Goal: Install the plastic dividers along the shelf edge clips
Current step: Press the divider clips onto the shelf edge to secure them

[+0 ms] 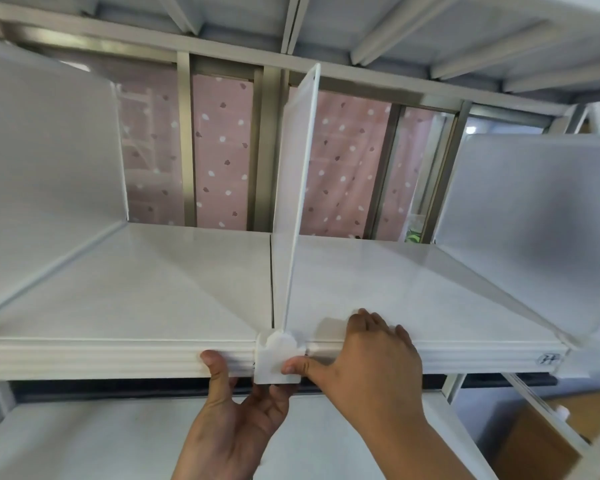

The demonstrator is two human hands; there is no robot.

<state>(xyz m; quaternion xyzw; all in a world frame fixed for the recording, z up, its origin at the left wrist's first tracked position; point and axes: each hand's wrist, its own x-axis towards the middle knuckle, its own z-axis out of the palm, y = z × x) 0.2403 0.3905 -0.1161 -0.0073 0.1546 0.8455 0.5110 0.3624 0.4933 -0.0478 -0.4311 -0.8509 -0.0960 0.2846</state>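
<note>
A translucent white plastic divider stands upright in the middle of the white shelf, running front to back. Its white clip foot hangs over the ribbed front edge strip. My left hand reaches up from below, thumb on the strip left of the clip and fingers under the clip. My right hand lies over the edge to the right, thumb pressing the clip's front face and fingers flat on the shelf. Two more dividers stand at the left and right.
The underside of a higher shelf with metal ribs hangs close above. A pink dotted curtain and metal window frames show behind. A lower shelf lies below, and brown cardboard sits at the lower right.
</note>
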